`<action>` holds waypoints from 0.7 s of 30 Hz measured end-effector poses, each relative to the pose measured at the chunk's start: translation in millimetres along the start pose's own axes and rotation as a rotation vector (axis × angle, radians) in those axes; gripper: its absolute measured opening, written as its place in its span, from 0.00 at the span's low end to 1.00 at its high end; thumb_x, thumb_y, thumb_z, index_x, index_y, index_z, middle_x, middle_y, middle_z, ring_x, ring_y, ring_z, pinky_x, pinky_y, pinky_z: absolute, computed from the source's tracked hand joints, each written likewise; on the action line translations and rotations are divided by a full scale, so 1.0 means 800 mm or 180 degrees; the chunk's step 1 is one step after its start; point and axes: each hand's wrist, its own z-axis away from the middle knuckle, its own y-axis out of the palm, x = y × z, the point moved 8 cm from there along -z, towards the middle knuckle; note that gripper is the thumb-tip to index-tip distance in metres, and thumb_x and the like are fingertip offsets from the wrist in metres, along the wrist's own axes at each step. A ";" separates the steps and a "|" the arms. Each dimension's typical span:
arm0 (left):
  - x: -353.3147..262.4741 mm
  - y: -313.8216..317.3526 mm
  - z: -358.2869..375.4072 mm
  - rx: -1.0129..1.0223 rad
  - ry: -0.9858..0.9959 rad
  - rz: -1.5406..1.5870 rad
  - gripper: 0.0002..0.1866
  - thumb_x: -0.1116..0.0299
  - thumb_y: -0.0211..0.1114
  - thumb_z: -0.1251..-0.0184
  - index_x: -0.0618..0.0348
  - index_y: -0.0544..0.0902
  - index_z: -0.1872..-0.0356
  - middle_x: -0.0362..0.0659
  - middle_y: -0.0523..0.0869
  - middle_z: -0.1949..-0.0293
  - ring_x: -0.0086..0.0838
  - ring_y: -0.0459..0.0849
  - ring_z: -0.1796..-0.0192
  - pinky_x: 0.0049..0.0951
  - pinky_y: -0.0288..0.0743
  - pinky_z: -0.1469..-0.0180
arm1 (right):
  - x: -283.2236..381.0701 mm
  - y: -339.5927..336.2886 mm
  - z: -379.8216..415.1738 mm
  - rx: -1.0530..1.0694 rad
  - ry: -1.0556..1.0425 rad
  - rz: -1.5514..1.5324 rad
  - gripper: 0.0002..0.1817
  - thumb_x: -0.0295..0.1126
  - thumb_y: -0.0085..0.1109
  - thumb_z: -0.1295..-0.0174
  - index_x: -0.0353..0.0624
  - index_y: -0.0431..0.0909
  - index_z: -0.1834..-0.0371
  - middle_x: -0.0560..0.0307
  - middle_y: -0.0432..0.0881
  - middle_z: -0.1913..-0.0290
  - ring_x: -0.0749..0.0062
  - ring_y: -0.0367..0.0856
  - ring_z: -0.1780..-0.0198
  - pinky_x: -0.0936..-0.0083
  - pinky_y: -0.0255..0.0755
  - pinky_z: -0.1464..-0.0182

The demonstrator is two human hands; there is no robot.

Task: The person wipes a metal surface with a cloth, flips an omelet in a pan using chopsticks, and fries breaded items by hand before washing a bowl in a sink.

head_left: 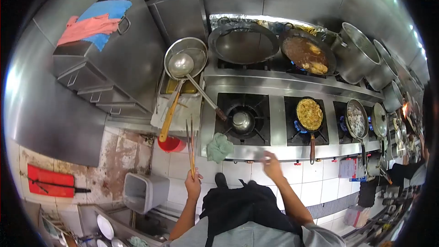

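We can read no texts, labels, brands, numbers or signs anywhere in this view. Whatever markings the surfaces may carry are too small or blurred for us to make out.

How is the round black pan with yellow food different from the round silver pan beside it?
The black pan holds yellow-brown food; the silver pan holds pale greyish food. The black pan has a brown handle; the silver pan's handle looks grey and dark. Both have blue flames beside them.
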 end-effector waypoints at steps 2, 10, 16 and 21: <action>-0.006 -0.004 -0.017 0.0015 0.0101 0.0081 0.10 0.69 0.50 0.32 0.61 0.75 0.55 0.38 0.77 0.79 0.15 0.68 0.82 0.18 0.63 0.79 | 0.062 0.078 -0.034 0.0546 -0.0470 0.0407 0.24 0.30 0.57 0.45 0.35 0.66 0.45 0.40 0.73 0.52 0.53 0.75 0.54 0.63 0.70 0.52; -0.043 -0.045 -0.063 0.0228 0.0279 0.0511 0.09 0.70 0.49 0.30 0.62 0.73 0.56 0.37 0.74 0.81 0.15 0.67 0.82 0.16 0.62 0.80 | 0.183 0.200 -0.209 -0.0896 -0.0877 0.0641 0.29 0.32 0.58 0.48 0.39 0.63 0.42 0.36 0.74 0.54 0.39 0.75 0.55 0.56 0.69 0.50; -0.047 -0.061 -0.083 0.0451 0.0245 0.0571 0.10 0.67 0.48 0.30 0.58 0.70 0.52 0.37 0.75 0.80 0.14 0.67 0.82 0.15 0.61 0.82 | 0.200 0.328 -0.197 0.0706 -0.0255 -0.0668 0.22 0.35 0.56 0.45 0.38 0.70 0.47 0.41 0.80 0.60 0.53 0.81 0.60 0.65 0.74 0.56; -0.084 -0.020 -0.097 0.1071 0.0258 0.0363 0.11 0.66 0.49 0.30 0.59 0.69 0.52 0.39 0.77 0.78 0.16 0.71 0.81 0.15 0.63 0.82 | 0.185 0.322 -0.171 0.0481 -0.0682 -0.0102 0.22 0.37 0.51 0.40 0.41 0.69 0.43 0.45 0.80 0.56 0.56 0.80 0.57 0.69 0.73 0.54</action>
